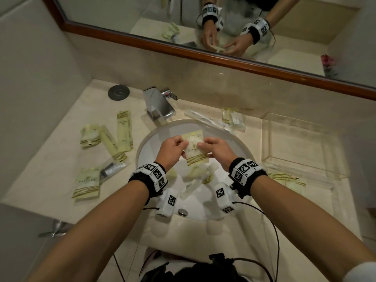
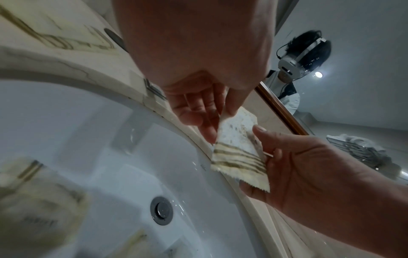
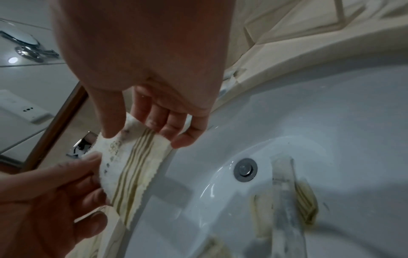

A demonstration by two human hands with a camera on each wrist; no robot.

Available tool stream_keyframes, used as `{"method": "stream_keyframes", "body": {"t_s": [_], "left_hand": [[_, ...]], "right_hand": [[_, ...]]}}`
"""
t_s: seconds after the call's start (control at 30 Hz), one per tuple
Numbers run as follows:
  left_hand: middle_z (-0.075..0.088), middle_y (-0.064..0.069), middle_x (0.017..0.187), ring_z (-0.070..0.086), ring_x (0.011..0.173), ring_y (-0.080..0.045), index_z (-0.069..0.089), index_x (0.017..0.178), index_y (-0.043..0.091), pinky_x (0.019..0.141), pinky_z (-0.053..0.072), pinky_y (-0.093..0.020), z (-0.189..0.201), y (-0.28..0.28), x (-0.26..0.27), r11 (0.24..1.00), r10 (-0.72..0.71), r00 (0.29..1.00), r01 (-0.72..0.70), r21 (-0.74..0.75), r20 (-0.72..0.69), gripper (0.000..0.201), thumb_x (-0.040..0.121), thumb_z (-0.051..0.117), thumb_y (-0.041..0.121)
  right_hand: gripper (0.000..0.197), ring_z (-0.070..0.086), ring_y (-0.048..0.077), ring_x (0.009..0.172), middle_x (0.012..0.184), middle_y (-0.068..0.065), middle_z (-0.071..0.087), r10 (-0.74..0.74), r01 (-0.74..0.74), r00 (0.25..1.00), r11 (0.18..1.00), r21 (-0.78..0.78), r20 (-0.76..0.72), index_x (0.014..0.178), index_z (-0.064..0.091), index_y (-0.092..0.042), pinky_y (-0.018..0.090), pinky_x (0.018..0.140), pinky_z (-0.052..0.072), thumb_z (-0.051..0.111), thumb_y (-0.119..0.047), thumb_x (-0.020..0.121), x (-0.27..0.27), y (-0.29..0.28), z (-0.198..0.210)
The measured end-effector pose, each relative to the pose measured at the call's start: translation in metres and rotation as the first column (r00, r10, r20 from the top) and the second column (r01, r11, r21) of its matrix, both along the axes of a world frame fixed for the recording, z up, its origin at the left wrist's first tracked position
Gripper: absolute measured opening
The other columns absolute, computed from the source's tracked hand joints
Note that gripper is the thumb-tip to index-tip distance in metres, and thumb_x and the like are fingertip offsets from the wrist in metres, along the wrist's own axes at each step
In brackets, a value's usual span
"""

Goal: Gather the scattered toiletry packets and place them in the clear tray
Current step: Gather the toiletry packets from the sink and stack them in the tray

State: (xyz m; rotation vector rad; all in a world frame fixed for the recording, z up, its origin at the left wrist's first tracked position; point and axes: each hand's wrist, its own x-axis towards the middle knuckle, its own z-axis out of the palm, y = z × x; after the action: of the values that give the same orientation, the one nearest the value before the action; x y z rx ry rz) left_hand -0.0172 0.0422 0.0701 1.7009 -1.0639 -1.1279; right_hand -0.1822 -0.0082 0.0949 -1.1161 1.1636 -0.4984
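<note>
A cream toiletry packet [image 1: 195, 149] with olive stripes hangs over the white sink [image 1: 150, 137], pinched from both sides. My left hand [image 1: 175, 146] pinches its left edge between thumb and fingers, and my right hand [image 1: 211, 147] grips its right edge. The left wrist view shows the packet [image 2: 238, 148] between my left hand [image 2: 220, 122] and the right hand [image 2: 309, 165]. From the right wrist it is the same packet [image 3: 128, 164] under my right hand [image 3: 141, 127]. The clear tray [image 1: 301, 167] stands on the counter to the right. More packets [image 1: 195, 174] lie in the basin.
Several packets lie on the left counter [image 1: 124, 131], [image 1: 87, 183], with a dark one [image 1: 113, 169] among them. Others sit behind the sink [image 1: 234, 118] and in front of the tray [image 1: 284, 178]. A chrome faucet [image 1: 157, 104] stands at the back, below a mirror.
</note>
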Motion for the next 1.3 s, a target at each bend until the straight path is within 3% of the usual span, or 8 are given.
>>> {"method": "stream_keyframes", "body": {"t_s": [0.17,0.27,0.4,0.57,0.8,0.97,1.13,1.3], "left_hand": [[0.060,0.000,0.060,0.059,0.054,-0.013,0.059,0.071,0.013,0.049,0.040,-0.018,0.004,0.016,0.019,0.994,0.106,0.993,-0.105,-0.024,0.046,0.021,0.091,0.060,0.019],[0.060,0.001,0.059,0.056,0.048,-0.006,0.060,0.073,0.012,0.048,0.040,-0.015,0.006,0.025,0.034,0.990,0.141,0.987,-0.140,-0.028,0.077,0.019,0.091,0.060,0.019],[0.063,-0.002,0.063,0.059,0.057,-0.015,0.063,0.075,0.013,0.055,0.043,-0.026,0.005,0.036,0.059,0.982,0.187,0.978,-0.187,-0.009,0.091,0.017,0.090,0.060,0.021],[0.060,0.003,0.058,0.059,0.055,-0.015,0.059,0.070,0.019,0.056,0.042,-0.026,0.005,0.048,0.085,0.967,0.252,0.963,-0.253,0.007,0.098,0.021,0.090,0.061,0.022],[0.068,-0.003,0.080,0.062,0.060,-0.015,0.067,0.101,0.016,0.049,0.044,-0.017,0.009,0.058,0.126,0.942,0.326,0.944,-0.329,0.063,0.051,0.021,0.086,0.068,0.031],[0.066,0.003,0.086,0.067,0.076,-0.019,0.062,0.107,0.023,0.074,0.056,-0.036,0.007,0.058,0.170,0.912,0.393,0.907,-0.406,0.065,0.148,0.031,0.083,0.068,0.041],[0.063,0.002,0.115,0.059,0.105,-0.018,0.057,0.120,0.025,0.092,0.049,-0.038,-0.004,0.052,0.212,0.883,0.363,0.823,-0.453,0.119,0.437,0.044,0.084,0.060,0.049],[0.043,-0.009,0.143,0.031,0.134,-0.028,0.047,0.138,0.022,0.110,0.027,-0.044,-0.016,0.047,0.236,0.846,0.245,0.722,-0.485,0.221,0.646,0.061,0.083,0.056,0.047]], "right_hand": [[0.014,0.067,0.009,0.062,0.080,0.003,0.069,0.078,-0.078,0.997,0.997,0.012,0.030,0.102,0.068,-0.002,0.018,0.054,0.050,0.066,-0.007,0.089,0.029,0.009,0.001],[0.003,0.066,0.014,0.068,0.078,0.003,0.068,0.088,-0.088,0.996,0.996,0.006,0.031,0.089,0.069,-0.008,0.025,0.066,0.054,0.069,-0.008,0.086,0.049,0.015,-0.002],[0.010,0.063,0.016,0.066,0.073,0.002,0.065,0.085,-0.086,0.996,0.996,0.017,0.036,0.078,0.065,-0.010,0.026,0.064,0.053,0.069,-0.006,0.085,0.078,0.024,-0.005],[0.014,0.063,0.014,0.065,0.071,0.002,0.064,0.107,-0.108,0.994,0.994,0.020,0.026,0.073,0.064,-0.011,0.027,0.065,0.051,0.071,-0.008,0.084,0.109,0.031,-0.007],[0.003,0.065,0.012,0.063,0.074,0.002,0.069,0.088,-0.089,0.996,0.995,0.041,0.026,0.088,0.069,-0.006,0.023,0.061,0.051,0.070,-0.007,0.085,0.145,0.032,-0.011],[0.005,0.064,0.005,0.059,0.071,-0.002,0.067,0.083,-0.084,0.996,0.996,0.031,0.019,0.084,0.067,-0.008,0.016,0.055,0.048,0.068,-0.004,0.087,0.176,0.030,-0.012],[0.019,0.061,0.001,0.052,0.063,-0.004,0.063,0.088,-0.088,0.996,0.996,0.023,0.016,0.071,0.062,-0.009,0.013,0.048,0.045,0.066,-0.001,0.088,0.203,0.024,-0.014],[0.025,0.058,0.000,0.049,0.054,-0.010,0.059,0.123,-0.123,0.992,0.992,0.010,-0.016,0.066,0.059,-0.011,0.011,0.048,0.044,0.066,-0.002,0.088,0.216,0.018,-0.020]]}}
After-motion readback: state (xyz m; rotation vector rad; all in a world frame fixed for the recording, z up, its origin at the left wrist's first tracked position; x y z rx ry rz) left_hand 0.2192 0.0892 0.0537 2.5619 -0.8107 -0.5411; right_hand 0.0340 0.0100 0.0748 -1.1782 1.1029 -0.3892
